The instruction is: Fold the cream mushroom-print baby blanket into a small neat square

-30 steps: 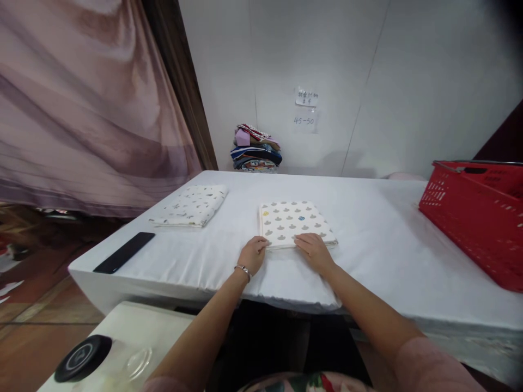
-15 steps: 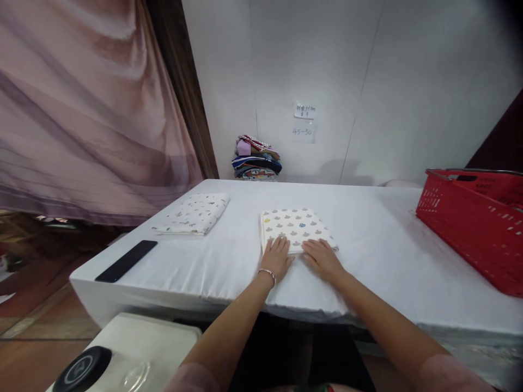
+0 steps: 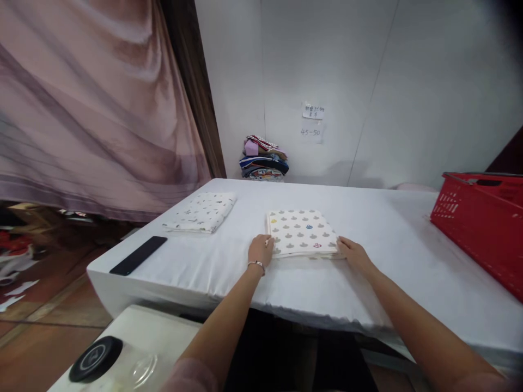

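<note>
A folded white cloth (image 3: pixel 300 231) with grey duck-like prints and a few coloured ones lies flat on the white-covered table (image 3: pixel 229 272) in front of me. My left hand (image 3: pixel 260 250), with a bracelet at the wrist, grips its near left corner, fingers curled at the edge. At the near right corner, my right hand (image 3: pixel 354 253) pinches the edge between thumb and fingers. The cloth's folded layers show along the near side. Farther left lies a second folded white cloth (image 3: pixel 202 212) with small scattered prints, touched by neither hand.
A black phone-like slab (image 3: pixel 139 256) lies near the table's left edge. On the right stands a red plastic basket (image 3: pixel 478 228). Stacked folded fabrics (image 3: pixel 265 160) sit beyond the back edge by the wall. A white surface (image 3: pixel 163 332) with a round black object (image 3: pixel 96 358) is at lower left.
My hands have moved apart from the top of the cloth's near edge to its two near corners and now grip them. The view has shifted slightly left.
</note>
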The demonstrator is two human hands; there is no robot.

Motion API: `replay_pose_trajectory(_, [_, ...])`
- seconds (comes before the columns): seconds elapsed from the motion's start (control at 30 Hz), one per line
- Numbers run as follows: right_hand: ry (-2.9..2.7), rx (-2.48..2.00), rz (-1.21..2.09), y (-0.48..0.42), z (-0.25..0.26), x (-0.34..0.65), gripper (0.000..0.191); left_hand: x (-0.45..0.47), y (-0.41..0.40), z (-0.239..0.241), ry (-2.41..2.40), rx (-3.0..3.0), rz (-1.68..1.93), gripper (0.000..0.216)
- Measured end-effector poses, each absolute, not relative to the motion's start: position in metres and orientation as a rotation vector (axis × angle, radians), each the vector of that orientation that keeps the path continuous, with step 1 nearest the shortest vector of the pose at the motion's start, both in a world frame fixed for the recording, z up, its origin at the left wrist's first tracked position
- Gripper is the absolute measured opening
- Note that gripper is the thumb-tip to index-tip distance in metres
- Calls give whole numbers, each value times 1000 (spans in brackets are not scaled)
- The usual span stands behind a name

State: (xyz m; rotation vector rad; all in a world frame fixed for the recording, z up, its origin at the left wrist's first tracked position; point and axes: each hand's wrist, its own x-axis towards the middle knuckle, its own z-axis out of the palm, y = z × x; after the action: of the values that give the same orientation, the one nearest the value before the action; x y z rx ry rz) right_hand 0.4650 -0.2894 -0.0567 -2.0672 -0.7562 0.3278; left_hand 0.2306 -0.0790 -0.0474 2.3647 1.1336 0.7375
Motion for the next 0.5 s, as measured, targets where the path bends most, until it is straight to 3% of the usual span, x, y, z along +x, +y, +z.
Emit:
replay_pose_trajectory(0.27, [-636,-2309,492,-244,-40,488,65,272,-55,-29,1350,2037,407,38])
replay_pose_trajectory(0.5, [-808,-2453,383,-240,-51,490,69,277,-50,-38,1406,2003,455,27])
